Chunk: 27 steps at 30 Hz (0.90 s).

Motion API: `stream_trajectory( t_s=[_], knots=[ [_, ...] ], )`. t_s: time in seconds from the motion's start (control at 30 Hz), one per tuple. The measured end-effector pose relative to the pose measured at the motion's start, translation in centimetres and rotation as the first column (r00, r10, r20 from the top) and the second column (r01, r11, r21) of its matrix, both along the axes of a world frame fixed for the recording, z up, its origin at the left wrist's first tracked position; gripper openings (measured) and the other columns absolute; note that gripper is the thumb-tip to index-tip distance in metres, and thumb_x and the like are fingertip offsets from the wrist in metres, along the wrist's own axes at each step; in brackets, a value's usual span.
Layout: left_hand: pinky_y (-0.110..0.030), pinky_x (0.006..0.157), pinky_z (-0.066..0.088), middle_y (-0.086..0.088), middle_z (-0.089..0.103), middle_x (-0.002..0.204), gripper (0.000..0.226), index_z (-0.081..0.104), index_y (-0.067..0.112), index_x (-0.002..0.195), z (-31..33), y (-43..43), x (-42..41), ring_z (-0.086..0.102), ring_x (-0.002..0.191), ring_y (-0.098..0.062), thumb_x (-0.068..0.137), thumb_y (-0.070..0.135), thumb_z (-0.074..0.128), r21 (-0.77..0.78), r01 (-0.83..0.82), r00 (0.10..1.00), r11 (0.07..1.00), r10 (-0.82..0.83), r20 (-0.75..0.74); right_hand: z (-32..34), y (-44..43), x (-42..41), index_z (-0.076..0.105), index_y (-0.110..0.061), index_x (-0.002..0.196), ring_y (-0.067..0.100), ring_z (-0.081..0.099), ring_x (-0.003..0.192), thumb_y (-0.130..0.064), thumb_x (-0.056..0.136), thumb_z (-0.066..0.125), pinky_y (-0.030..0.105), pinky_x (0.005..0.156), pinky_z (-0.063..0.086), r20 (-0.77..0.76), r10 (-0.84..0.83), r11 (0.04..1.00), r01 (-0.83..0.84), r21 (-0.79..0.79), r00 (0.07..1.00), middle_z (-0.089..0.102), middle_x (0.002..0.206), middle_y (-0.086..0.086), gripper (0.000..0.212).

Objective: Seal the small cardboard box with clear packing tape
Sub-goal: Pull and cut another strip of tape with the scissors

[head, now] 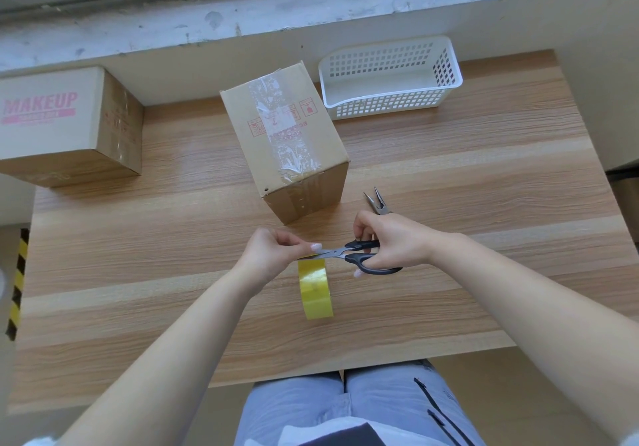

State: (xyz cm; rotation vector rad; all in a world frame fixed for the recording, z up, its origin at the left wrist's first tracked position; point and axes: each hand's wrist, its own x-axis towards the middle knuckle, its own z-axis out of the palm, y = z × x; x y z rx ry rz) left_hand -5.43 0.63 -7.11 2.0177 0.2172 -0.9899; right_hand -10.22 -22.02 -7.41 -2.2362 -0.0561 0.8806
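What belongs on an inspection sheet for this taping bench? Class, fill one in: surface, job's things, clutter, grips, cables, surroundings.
Surface: wooden table, striped grain.
Job's things: small cardboard box stands mid-table with a tape strip along its top; tape roll sits near the front edge; scissors have their blades at the roll's pulled-out end.
Clutter: pliers beside the box; white basket at back right; larger box printed MAKEUP at far left.
Grips: left hand pinches the roll's free end; right hand grips the scissors.
Cables: nothing seen.
Surroundings: concrete ledge behind the table; black-and-yellow striped edge at left.
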Motion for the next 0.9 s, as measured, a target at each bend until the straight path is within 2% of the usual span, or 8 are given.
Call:
stream_trajectory(
  t_s=[0.1, 0.23, 0.37, 0.47, 0.63, 0.73, 0.83, 0.9],
  knots=[
    [-0.022, 0.067, 0.043, -0.005, 0.074, 0.078, 0.024, 0.075, 0.02, 0.062, 0.2, -0.1, 0.1, 0.061, 0.079, -0.011, 0.064, 0.043, 0.083, 0.004, -0.009, 1.0, 1.0, 0.009, -0.003, 0.0, -0.1, 0.2, 0.047, -0.019, 0.102, 0.019, 0.061, 0.085, -0.041, 0.064, 0.084, 0.034, 0.074, 0.05, -0.005, 0.007, 1.0, -0.007, 0.006, 1.0, 0.066, 0.092, 0.0, 0.057],
    [-0.021, 0.07, 0.042, 0.007, 0.073, 0.072, 0.022, 0.075, 0.022, 0.061, 0.1, -0.1, 0.1, 0.062, 0.08, -0.006, 0.065, 0.041, 0.083, -0.008, -0.013, 1.0, 1.0, 0.013, -0.008, -0.1, -0.1, 0.4, 0.048, -0.018, 0.102, 0.018, 0.059, 0.082, -0.037, 0.067, 0.084, 0.03, 0.071, 0.048, -0.016, 0.008, 1.0, -0.007, 0.006, 1.0, 0.067, 0.091, -0.001, 0.053],
    [-0.023, 0.078, 0.044, 0.008, 0.075, 0.075, 0.021, 0.077, 0.02, 0.065, -0.2, 0.1, 0.2, 0.064, 0.087, -0.006, 0.067, 0.04, 0.083, -0.033, -0.015, 1.0, 0.999, 0.015, -0.013, -0.3, -0.2, 0.4, 0.047, -0.018, 0.099, 0.013, 0.055, 0.074, -0.033, 0.068, 0.083, 0.023, 0.063, 0.044, -0.015, 0.003, 1.0, -0.003, 0.0, 1.0, 0.068, 0.089, -0.002, 0.05],
    [-0.022, 0.079, 0.042, 0.007, 0.076, 0.08, 0.023, 0.078, 0.017, 0.071, -0.5, 0.3, 0.3, 0.065, 0.091, -0.004, 0.069, 0.04, 0.081, -0.064, -0.03, 0.999, 0.997, 0.028, -0.028, -0.5, -0.3, 0.2, 0.046, -0.02, 0.096, 0.01, 0.054, 0.071, -0.035, 0.067, 0.084, 0.019, 0.061, 0.042, -0.004, -0.005, 1.0, 0.005, -0.008, 1.0, 0.067, 0.088, -0.003, 0.05],
    [-0.022, 0.079, 0.043, -0.001, 0.076, 0.086, 0.029, 0.076, 0.007, 0.079, -0.7, 0.4, 0.1, 0.066, 0.088, -0.008, 0.072, 0.035, 0.08, -0.098, -0.082, 0.996, 0.992, 0.078, -0.042, -0.9, -0.3, -0.4, 0.046, -0.02, 0.093, 0.014, 0.053, 0.069, -0.033, 0.071, 0.082, 0.024, 0.062, 0.043, -0.005, -0.007, 1.0, 0.007, 0.006, 1.0, 0.067, 0.086, 0.0, 0.044],
    [-0.02, 0.069, 0.04, -0.005, 0.076, 0.088, 0.034, 0.074, 0.002, 0.085, -0.6, 0.4, 0.2, 0.068, 0.084, -0.01, 0.074, 0.034, 0.078, -0.117, -0.113, 0.992, 0.987, 0.106, -0.068, -0.9, -0.3, -0.6, 0.046, -0.02, 0.093, 0.014, 0.052, 0.068, -0.032, 0.074, 0.079, 0.023, 0.061, 0.042, 0.002, -0.02, 1.0, 0.02, 0.003, 1.0, 0.067, 0.084, -0.001, 0.04],
    [-0.02, 0.066, 0.038, -0.008, 0.075, 0.093, 0.038, 0.072, 0.0, 0.091, -0.5, 0.4, 0.1, 0.07, 0.09, -0.013, 0.075, 0.034, 0.077, -0.122, -0.133, 0.988, 0.983, 0.122, -0.093, -0.8, -0.2, -0.9, 0.045, -0.022, 0.093, 0.017, 0.057, 0.073, -0.038, 0.072, 0.08, 0.03, 0.067, 0.047, -0.008, -0.04, 0.999, 0.04, -0.008, 0.999, 0.066, 0.083, -0.001, 0.044],
    [-0.022, 0.066, 0.037, -0.008, 0.075, 0.094, 0.038, 0.07, 0.001, 0.091, -0.4, 0.4, 0.1, 0.071, 0.087, -0.01, 0.076, 0.034, 0.076, -0.116, -0.148, 0.985, 0.982, 0.137, -0.103, -0.5, -0.3, -1.1, 0.042, -0.023, 0.095, 0.019, 0.058, 0.077, -0.046, 0.068, 0.08, 0.034, 0.071, 0.048, -0.012, -0.057, 0.998, 0.057, -0.029, 0.998, 0.064, 0.083, -0.001, 0.051]
  ],
)
